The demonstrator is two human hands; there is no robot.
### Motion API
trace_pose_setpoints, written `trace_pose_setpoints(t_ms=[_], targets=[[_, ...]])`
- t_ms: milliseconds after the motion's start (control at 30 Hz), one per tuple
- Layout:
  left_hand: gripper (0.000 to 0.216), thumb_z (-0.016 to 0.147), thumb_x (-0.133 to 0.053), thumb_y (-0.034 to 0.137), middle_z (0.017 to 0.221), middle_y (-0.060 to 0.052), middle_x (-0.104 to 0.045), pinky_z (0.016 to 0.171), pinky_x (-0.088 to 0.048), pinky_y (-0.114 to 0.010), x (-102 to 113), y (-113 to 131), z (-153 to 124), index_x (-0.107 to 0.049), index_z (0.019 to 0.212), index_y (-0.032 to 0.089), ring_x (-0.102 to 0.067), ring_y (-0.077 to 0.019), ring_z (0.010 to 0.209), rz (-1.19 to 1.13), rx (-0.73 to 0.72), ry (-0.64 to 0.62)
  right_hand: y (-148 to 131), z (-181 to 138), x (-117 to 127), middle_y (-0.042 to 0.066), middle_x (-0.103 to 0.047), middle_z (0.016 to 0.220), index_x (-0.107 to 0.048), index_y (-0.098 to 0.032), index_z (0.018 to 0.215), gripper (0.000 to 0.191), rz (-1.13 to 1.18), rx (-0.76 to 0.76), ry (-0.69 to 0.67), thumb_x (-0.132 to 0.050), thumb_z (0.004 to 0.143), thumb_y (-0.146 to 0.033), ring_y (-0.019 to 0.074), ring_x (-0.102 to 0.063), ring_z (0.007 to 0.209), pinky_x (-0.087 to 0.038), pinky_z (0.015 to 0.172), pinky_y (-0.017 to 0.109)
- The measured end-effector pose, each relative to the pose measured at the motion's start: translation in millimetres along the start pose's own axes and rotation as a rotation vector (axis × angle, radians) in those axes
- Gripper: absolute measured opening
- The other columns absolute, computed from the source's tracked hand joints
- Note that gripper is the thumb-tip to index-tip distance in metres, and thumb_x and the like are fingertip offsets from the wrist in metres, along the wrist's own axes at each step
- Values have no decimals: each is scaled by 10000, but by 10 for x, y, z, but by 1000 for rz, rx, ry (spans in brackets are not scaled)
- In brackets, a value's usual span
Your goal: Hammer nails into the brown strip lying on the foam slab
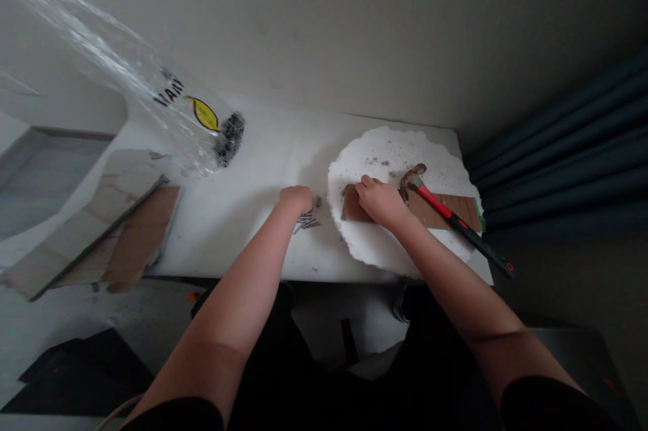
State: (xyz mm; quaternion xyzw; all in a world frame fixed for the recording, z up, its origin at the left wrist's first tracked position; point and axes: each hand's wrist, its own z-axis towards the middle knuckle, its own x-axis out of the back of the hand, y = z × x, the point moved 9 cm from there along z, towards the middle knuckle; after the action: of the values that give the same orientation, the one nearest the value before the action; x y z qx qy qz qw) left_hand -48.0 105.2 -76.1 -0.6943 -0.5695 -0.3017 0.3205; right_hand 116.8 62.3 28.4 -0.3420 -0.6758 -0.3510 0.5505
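Observation:
My left hand rests curled on the white table, right over a small pile of dark nails; what its fingers hold is hidden. My right hand presses closed fingers onto the left end of a brown wooden strip. The strip lies on a round white foam slab. A claw hammer with a red and black handle lies across the strip, just right of my right hand, untouched.
A clear plastic bag with black print and a yellow mark hangs in from the upper left, dark nails in its bottom. Wood-look boards lie at the table's left edge. Dark curtains stand on the right.

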Motion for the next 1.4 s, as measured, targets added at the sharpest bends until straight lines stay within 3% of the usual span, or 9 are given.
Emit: trace_pose_setpoints(t_ms=[367, 1200, 1400], targets=[[492, 837, -577, 301, 1299, -196, -688, 902, -563, -336, 10, 24, -12, -688, 1288, 141, -678, -321, 1166, -22, -22, 3, -7, 23, -14, 174, -628, 1155, -637, -122, 1104, 295, -19, 0, 18, -360, 1004, -125, 255, -659, 987, -483, 709, 314], [482, 802, -644, 276, 1275, -190, -703, 916, -558, -351, 29, 29, -39, -708, 1268, 172, -683, -340, 1154, -68, -4, -2, 0, 20, -2, 181, -628, 1181, -629, -123, 1136, 325, -3, 5, -8, -328, 1013, -119, 265, -645, 1021, -486, 741, 328], [487, 813, -632, 286, 1273, -216, -697, 900, -555, -360, 33, 36, -34, -697, 1267, 123, -679, -353, 1152, -68, -12, 9, 79, 39, 24, 159, -640, 1168, -621, -125, 1133, 259, 34, -66, 43, -408, 987, -150, 254, -654, 994, -464, 721, 319]])
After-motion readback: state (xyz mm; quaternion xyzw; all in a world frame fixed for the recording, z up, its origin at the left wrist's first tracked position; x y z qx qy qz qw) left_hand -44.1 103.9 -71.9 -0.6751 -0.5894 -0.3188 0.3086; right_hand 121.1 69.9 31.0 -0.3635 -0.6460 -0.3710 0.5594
